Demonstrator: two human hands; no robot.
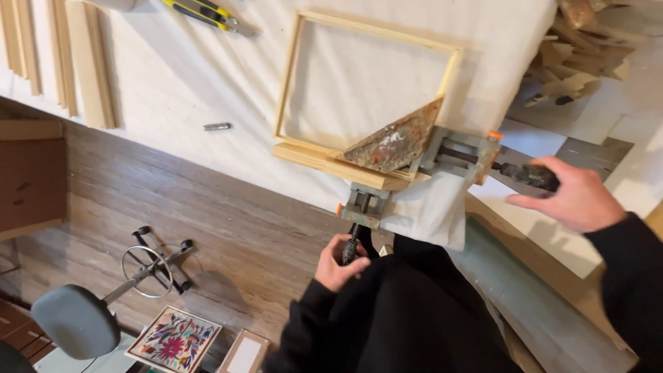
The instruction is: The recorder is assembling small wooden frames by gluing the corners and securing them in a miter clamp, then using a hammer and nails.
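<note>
Grey metal corner clamp [421, 162], orange-tipped, paint-crusted triangular plate on top, pinched corner of pale wooden frame [298, 83] at cloth-covered counter [173, 76] edge. Left hand [340, 261] fingers wrapped around lower screw handle [351, 250]. Right hand [577, 195] closed over side handle [528, 175]. Stool [76, 319] on floor below.

A yellow-and-black hand tool [207, 14] is seen lying at eleven o'clock on the white cloth [173, 76]. A small metal piece [217, 126] is spotted just below it, alone on the cloth. Pale wood strips [76, 62] are laid side by side at ten o'clock. Offcuts of wood [587, 48] are piled at one o'clock. Down at seven o'clock, a grey stool [76, 321] is parked on the wooden floor [207, 228], and a flowered embroidered panel [174, 340] is propped just beside it.
</note>
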